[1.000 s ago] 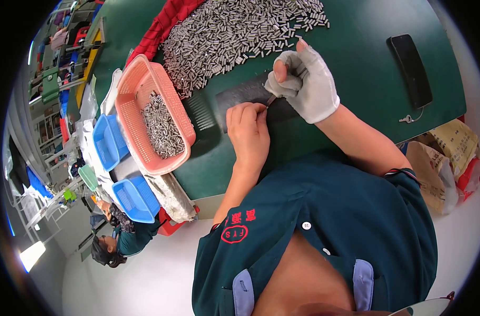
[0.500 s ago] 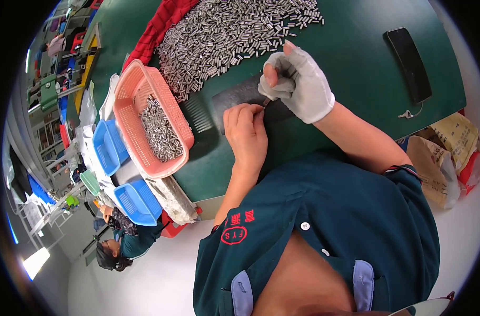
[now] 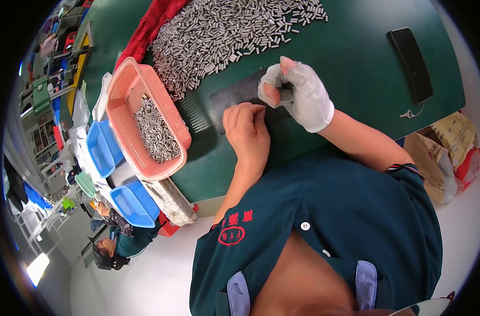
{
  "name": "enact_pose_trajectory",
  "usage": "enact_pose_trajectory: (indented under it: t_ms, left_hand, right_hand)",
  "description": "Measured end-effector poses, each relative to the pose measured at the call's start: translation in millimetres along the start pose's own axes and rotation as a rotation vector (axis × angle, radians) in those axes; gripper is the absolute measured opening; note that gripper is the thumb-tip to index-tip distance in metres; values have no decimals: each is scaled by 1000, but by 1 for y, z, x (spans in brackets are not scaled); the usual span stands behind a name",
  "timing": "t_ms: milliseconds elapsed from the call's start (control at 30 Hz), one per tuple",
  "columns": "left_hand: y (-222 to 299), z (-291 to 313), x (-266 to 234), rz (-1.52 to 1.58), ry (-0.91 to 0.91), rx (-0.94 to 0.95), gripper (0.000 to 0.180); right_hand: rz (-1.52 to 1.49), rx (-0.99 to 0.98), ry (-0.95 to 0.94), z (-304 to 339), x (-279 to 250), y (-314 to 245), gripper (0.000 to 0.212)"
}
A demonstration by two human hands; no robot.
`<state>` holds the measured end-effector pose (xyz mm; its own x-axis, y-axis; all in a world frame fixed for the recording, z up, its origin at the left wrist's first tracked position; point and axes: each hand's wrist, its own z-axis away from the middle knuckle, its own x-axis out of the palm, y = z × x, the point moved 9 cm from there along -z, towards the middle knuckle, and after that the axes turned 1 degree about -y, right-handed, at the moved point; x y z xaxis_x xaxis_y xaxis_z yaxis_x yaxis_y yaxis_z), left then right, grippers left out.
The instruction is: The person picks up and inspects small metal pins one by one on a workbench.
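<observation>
Right hand point(image 3: 298, 95), gloved, fingers curled around small metal pins; left hand point(image 3: 246, 129) just below, fingertips pressed together on dark mat point(image 3: 234, 97).

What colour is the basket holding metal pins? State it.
Pink basket, seen best in the head view.

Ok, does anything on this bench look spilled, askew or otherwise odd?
Nothing looks spilled. The small metal pins lie in a loose heap on the green table, with more in the pink basket. One oddity: only the right hand wears a glove; the left hand is bare.
</observation>
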<state>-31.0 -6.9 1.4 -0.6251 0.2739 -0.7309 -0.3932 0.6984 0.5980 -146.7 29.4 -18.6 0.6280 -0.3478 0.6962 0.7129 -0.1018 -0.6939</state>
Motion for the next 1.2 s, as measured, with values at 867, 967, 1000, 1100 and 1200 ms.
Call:
enact_pose_trajectory:
  t_ms: [867, 967, 1000, 1100, 1200]
  left_hand:
    - [1, -10, -48, 952, 31, -127, 5]
    - [1, -10, -50, 909, 28, -131, 5]
    - [2, -10, -51, 908, 29, -130, 5]
    - [6, -11, -52, 835, 23, -117, 5]
    - [4, -10, -51, 841, 22, -118, 5]
  right_hand:
    - [410, 17, -275, 12, 43, 5, 14]
    - [399, 27, -281, 13, 45, 5, 15]
    - [399, 26, -281, 13, 44, 4, 15]
    - [494, 0, -298, 13, 43, 4, 15]
    - [471, 6, -305, 13, 43, 6, 15]
